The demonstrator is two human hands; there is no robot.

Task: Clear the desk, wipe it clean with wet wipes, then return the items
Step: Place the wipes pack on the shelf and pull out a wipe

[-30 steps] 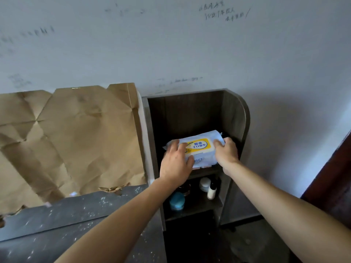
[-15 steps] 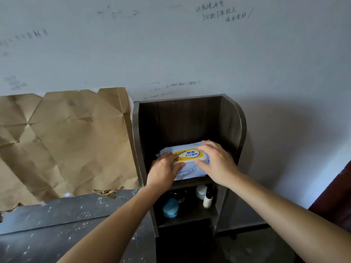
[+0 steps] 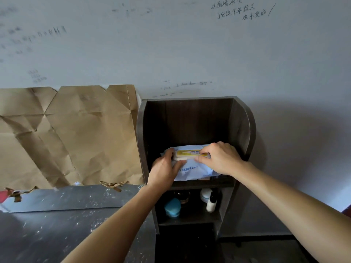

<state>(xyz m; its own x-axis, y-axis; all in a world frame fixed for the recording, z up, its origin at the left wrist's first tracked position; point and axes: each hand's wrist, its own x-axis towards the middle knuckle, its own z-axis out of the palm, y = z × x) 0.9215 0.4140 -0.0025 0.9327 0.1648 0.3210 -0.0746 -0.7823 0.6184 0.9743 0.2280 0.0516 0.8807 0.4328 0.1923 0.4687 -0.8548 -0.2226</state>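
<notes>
A pale blue wet wipes pack [image 3: 193, 170] with a yellow lid [image 3: 187, 153] lies on the upper level of a dark wooden shelf unit [image 3: 241, 126]. My left hand [image 3: 164, 171] holds the pack's left end, thumb on its front face. My right hand [image 3: 220, 158] is over the pack's right side, and its fingertips pinch the right end of the yellow lid, which looks slightly raised with a white edge showing under it. The dark grey desk [image 3: 57, 234], speckled with white bits, is at lower left.
Creased brown paper [image 3: 76, 133] covers the wall behind the desk. On the shelf's lower level stand a blue rounded object [image 3: 172, 207], a small white bottle with a black cap [image 3: 211, 203] and a white jar [image 3: 205, 194]. A red item [image 3: 2, 196] peeks in at the left edge.
The pack has gone from being held up in front of the shelf to lying on its upper level. My right hand moved from the pack's end onto the yellow lid.
</notes>
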